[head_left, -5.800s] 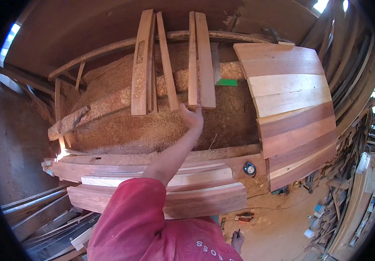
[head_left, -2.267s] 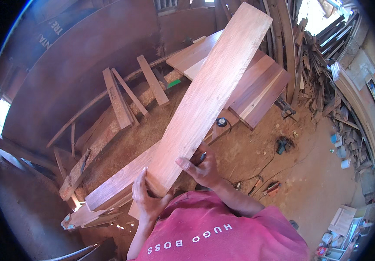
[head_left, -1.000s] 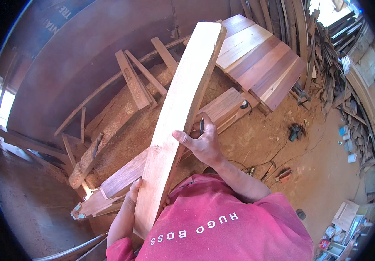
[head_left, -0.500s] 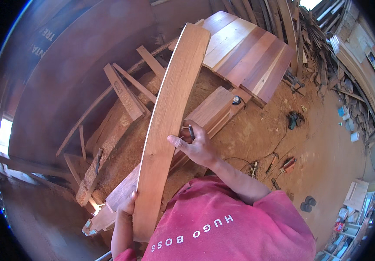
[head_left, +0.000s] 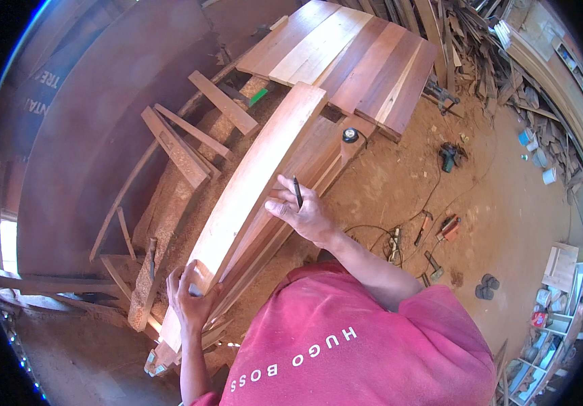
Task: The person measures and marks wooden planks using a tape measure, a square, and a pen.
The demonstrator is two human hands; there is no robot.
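A long, pale brown wooden plank (head_left: pixel 254 172) slants from the lower left to the upper middle, over other timber. My left hand (head_left: pixel 193 298) grips its near end, fingers on one edge and thumb on the other. Beside the plank's right edge is my right hand (head_left: pixel 303 211), with a dark pencil (head_left: pixel 297 192) held between its fingers, point upward. Whether its fingertips touch the plank, I cannot tell. Under and beside the plank lies a reddish-brown board (head_left: pixel 312 152). A round tape measure (head_left: pixel 350 134) rests near that board's far end.
A panel of joined boards (head_left: pixel 366 61) lies beyond the plank. Loose boards (head_left: pixel 224 105) rest at the left. On the dusty floor are a corded power tool (head_left: pixel 448 157), a hammer (head_left: pixel 423 228), another hammer (head_left: pixel 434 265) and sandals (head_left: pixel 487 286). Shelves (head_left: pixel 549 338) stand at right.
The plank has come down from its raised position onto the timber. My left hand now holds its near end. My right hand has loosened its grip on the edge, keeping the pencil.
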